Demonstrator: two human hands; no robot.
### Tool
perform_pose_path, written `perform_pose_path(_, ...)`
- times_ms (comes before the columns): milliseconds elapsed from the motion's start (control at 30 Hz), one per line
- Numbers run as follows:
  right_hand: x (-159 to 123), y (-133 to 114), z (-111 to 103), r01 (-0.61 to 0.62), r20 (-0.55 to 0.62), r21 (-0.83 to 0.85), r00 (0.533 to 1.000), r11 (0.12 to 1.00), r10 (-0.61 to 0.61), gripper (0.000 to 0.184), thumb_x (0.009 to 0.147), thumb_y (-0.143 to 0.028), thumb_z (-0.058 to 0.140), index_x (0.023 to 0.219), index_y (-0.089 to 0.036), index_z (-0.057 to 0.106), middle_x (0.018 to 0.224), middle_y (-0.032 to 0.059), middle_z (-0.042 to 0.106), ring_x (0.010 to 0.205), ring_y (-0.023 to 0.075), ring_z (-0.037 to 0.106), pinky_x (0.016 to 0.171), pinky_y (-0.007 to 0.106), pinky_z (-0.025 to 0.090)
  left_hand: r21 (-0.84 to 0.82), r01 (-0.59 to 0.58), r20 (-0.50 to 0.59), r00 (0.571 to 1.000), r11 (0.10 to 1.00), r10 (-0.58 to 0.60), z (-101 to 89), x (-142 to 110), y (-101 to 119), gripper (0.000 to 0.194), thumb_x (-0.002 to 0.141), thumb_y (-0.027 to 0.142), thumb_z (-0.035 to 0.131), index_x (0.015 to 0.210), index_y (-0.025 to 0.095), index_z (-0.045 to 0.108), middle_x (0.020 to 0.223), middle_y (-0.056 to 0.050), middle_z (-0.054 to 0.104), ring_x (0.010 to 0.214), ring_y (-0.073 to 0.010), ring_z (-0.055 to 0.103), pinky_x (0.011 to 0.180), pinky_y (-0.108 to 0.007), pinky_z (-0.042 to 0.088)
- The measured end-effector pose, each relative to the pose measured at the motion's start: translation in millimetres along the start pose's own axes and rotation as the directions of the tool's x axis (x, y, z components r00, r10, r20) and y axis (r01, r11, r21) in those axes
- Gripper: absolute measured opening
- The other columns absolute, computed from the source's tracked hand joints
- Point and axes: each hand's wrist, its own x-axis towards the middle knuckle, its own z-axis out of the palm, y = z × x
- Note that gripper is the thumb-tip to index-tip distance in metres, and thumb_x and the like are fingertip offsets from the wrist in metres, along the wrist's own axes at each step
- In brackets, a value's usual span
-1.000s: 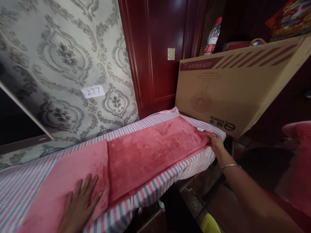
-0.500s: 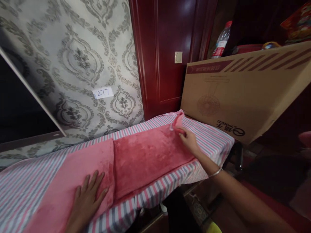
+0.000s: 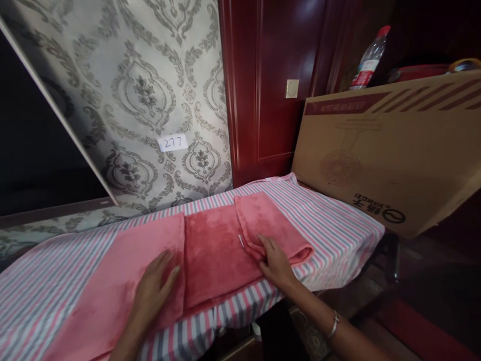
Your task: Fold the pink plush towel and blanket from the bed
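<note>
A pink plush blanket [image 3: 218,250] lies lengthwise with both ends folded inward, leaving a darker pink strip between the flaps. My left hand [image 3: 154,286] rests on the left flap [image 3: 146,245], fingers apart and slightly bent. At the near corner of the right flap [image 3: 259,215], my right hand [image 3: 276,260] has its fingers on top and its thumb by the edge, closed on the fabric. A small white tag [image 3: 241,241] sticks out at that flap's edge. The fold's outer end forms a raised loop near the front.
Under the blanket, a striped cloth [image 3: 338,225] covers the table and hangs over its front edge. A large cardboard box [image 3: 353,145] leans at the right, with a plastic bottle [image 3: 370,60] behind its top. A dark screen [image 3: 45,140] stands at the left.
My right hand has brought the blanket's right end leftward and toward me, laying it over the middle as a flap. My left hand stays on the left flap, its fingers more bent.
</note>
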Motion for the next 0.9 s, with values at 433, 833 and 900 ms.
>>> perform_pose_path(433,-15.3,-0.8,-8.1,0.171,-0.109,0.105,0.981,0.98,-0.159,0.048,0.077,-0.004,0.045,0.118,-0.021,0.064,0.107,0.0083,0.069,0.1,0.0264,0.063,0.087,0.042,0.052,-0.657,0.648,0.64,0.75,0.384,-0.17,143.5,143.1,141.9,0.05,0.085,0.036,0.066,0.128,0.014,0.057,0.105,-0.016,0.074,0.08,-0.0249,0.074,0.074,-0.038,0.06)
perform_pose_path(833,1.6,-33.1,-4.3,0.24,-0.167,0.079,0.96,0.968,-0.225,0.056,0.077,0.001,0.043,0.125,-0.022,0.06,0.112,0.0078,0.067,0.106,0.0256,0.061,0.093,0.042,0.05,-0.72,0.323,0.196,0.943,0.613,-0.267,169.1,200.8,150.6,0.064,0.069,0.004,0.057,0.131,0.021,0.066,0.129,-0.005,0.07,0.1,-0.0179,0.069,0.087,-0.026,0.055)
perform_pose_path(900,0.8,-45.7,7.6,0.245,-0.127,0.085,0.964,0.966,-0.234,0.055,0.076,0.002,0.044,0.124,-0.021,0.06,0.111,0.0083,0.067,0.104,0.0258,0.06,0.091,0.041,0.051,-0.668,0.329,0.164,0.94,0.667,-0.3,161.8,196.8,135.4,0.062,0.069,0.004,0.056,0.129,0.019,0.067,0.126,-0.007,0.071,0.095,-0.0186,0.07,0.084,-0.027,0.056)
